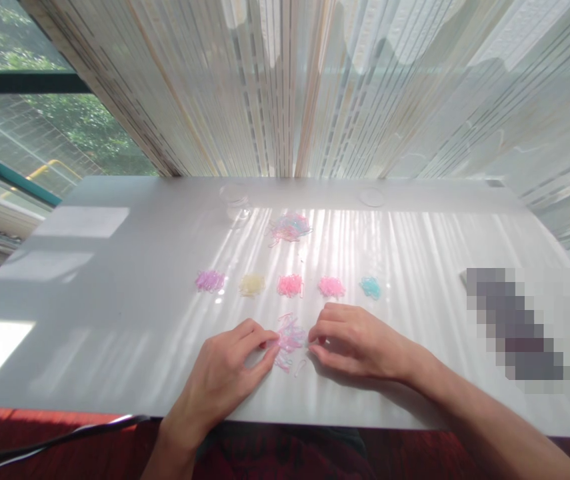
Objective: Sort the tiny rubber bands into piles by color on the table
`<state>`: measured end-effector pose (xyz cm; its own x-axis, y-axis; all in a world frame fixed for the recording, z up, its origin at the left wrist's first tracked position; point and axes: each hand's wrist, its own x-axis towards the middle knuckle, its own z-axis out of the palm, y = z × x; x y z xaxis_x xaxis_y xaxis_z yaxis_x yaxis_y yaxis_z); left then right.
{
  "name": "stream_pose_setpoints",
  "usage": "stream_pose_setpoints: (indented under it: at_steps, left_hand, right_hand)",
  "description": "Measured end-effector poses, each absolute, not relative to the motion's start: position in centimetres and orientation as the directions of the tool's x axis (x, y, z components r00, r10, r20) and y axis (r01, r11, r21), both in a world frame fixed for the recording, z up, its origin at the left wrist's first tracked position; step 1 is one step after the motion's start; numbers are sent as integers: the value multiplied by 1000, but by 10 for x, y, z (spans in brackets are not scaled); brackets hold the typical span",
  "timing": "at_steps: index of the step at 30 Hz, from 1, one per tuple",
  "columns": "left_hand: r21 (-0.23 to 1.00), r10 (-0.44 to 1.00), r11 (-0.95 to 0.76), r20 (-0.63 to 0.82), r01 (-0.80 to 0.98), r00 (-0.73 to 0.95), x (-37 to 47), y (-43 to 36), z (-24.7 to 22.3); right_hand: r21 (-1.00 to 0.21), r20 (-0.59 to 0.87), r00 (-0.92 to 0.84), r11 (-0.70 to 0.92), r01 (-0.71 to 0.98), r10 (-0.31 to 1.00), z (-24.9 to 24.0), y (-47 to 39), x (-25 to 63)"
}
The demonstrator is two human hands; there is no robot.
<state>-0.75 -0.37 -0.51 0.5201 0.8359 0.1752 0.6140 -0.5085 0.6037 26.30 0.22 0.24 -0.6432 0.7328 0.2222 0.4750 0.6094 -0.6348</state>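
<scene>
My left hand [232,363] touches the left edge of a loose mixed pile of small, thin, loop-shaped plastic pieces [291,335], mostly lilac, pink and pale blue. Its thumb and index finger are pinched; what lies between them is too small to make out. On the pile's right side is my right hand [359,340], fingers curled and thumb close to the index fingertip. Beyond the hands runs a row of sorted piles: purple [210,281], pale yellow [252,285], coral red [290,285], pink [331,287] and teal [370,287].
A larger mixed heap [291,227] lies behind the row on the white table [129,287]. A clear container [237,201] stands at the back, with a clear round lid [372,197] to its right. A blurred-out dark object [519,327] lies at right. Striped curtains [285,87] hang behind.
</scene>
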Motion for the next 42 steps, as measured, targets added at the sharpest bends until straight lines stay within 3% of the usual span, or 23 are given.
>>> stream_pose_setpoints:
  at_steps: [7, 14, 22, 42]
  left_hand:
    - [660, 821, -520, 210, 542, 531, -10, 0, -4]
    - [648, 798, -568, 281, 508, 534, -2, -2, 4]
    - [700, 798, -535, 236, 472, 554, 9, -1, 2]
    - [677, 797, -555, 267, 484, 541, 3, 2, -7]
  right_hand:
    - [-626, 230, -650, 622, 470, 724, 2, 4, 264]
    - [-629, 356, -622, 671, 393, 698, -1, 1, 263]
    - [-620, 316, -652, 670, 408, 689, -2, 0, 261]
    - [-599, 343, -592, 656, 459, 729, 5, 6, 266]
